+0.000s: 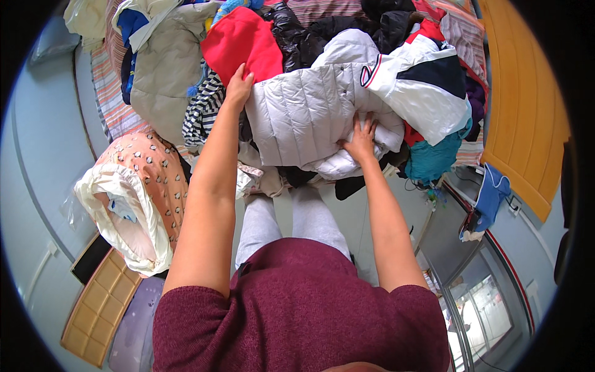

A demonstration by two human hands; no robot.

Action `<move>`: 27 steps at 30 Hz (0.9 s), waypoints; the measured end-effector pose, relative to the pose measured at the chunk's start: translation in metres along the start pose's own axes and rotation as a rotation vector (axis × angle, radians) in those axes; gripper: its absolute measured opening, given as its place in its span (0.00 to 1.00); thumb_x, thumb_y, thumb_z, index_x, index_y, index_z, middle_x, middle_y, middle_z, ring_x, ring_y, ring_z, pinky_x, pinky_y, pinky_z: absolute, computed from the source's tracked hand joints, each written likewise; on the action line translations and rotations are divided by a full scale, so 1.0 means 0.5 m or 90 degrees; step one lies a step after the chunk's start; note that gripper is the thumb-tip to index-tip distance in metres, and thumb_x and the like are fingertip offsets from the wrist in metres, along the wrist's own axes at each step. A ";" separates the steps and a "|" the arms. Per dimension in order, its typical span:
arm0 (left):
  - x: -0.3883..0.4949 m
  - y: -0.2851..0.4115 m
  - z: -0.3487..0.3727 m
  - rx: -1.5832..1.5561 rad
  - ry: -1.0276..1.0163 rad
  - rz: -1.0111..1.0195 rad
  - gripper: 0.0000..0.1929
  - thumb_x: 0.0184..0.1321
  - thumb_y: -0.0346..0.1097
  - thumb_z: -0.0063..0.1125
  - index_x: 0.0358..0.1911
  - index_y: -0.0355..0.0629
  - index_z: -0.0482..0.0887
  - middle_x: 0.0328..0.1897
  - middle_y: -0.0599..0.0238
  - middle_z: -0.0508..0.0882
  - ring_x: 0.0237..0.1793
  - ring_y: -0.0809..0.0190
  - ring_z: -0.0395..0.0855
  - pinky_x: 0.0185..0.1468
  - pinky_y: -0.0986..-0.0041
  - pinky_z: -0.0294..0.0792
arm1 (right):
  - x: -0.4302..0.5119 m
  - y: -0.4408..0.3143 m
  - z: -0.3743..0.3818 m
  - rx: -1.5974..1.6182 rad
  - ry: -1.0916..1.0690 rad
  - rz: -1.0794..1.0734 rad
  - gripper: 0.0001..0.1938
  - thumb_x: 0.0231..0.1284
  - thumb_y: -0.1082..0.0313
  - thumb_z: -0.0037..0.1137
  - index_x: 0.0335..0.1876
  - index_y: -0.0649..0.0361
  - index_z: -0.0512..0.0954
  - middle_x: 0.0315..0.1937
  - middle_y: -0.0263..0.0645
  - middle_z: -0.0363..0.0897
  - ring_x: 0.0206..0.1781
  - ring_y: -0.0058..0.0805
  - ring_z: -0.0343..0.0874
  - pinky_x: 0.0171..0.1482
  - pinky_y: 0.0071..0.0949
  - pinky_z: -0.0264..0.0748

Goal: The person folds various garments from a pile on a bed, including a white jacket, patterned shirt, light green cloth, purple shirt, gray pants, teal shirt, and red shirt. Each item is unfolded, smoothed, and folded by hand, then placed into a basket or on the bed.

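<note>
A light grey quilted puffer jacket lies bunched in front of me on a bed heaped with clothes. My left hand is at its upper left corner, beside a red cloth that the fingertips overlap. Whether those fingers grip any fabric is not clear. On the jacket's lower right part rests my right hand, fingers spread and pressing on the folded quilting. A white and navy garment with a striped cuff overlaps the jacket's right side.
At left stands a peach fabric bag with penguin prints and a gathered white opening. Beige padded clothing and a black-and-white striped garment lie left of the jacket. A teal garment lies near the wooden bed board.
</note>
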State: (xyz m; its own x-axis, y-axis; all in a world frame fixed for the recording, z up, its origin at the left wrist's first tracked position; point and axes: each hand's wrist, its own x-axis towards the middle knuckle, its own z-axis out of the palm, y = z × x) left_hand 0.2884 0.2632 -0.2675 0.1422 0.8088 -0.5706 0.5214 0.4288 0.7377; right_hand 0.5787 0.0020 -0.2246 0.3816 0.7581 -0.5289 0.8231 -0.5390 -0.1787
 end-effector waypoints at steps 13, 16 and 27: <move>-0.049 0.001 -0.017 0.246 -0.020 0.004 0.35 0.44 0.38 0.65 0.61 0.39 0.71 0.53 0.42 0.81 0.57 0.45 0.78 0.61 0.64 0.68 | 0.005 0.003 -0.002 -0.002 -0.002 0.003 0.56 0.36 0.49 0.75 0.75 0.41 0.50 0.76 0.49 0.31 0.76 0.62 0.33 0.65 0.56 0.65; -0.067 0.022 -0.012 0.121 0.049 -0.032 0.27 0.47 0.33 0.61 0.55 0.37 0.76 0.46 0.50 0.84 0.46 0.53 0.83 0.51 0.68 0.72 | 0.004 -0.002 -0.012 0.001 -0.013 0.016 0.57 0.36 0.50 0.75 0.75 0.39 0.49 0.77 0.47 0.29 0.77 0.61 0.32 0.64 0.59 0.66; -0.106 0.273 -0.295 -0.500 0.073 -0.043 0.15 0.46 0.23 0.55 0.40 0.38 0.80 0.37 0.62 0.84 0.37 0.60 0.83 0.50 0.68 0.75 | -0.048 -0.029 -0.066 0.032 -0.047 0.080 0.52 0.42 0.54 0.73 0.75 0.35 0.50 0.78 0.41 0.32 0.78 0.52 0.35 0.64 0.58 0.65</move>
State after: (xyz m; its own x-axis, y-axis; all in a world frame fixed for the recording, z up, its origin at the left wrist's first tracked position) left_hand 0.2277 0.3381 -0.0833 0.0212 0.7888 -0.6142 -0.2256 0.6023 0.7657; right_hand 0.5714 0.0037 -0.1817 0.4471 0.6553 -0.6089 0.7479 -0.6472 -0.1473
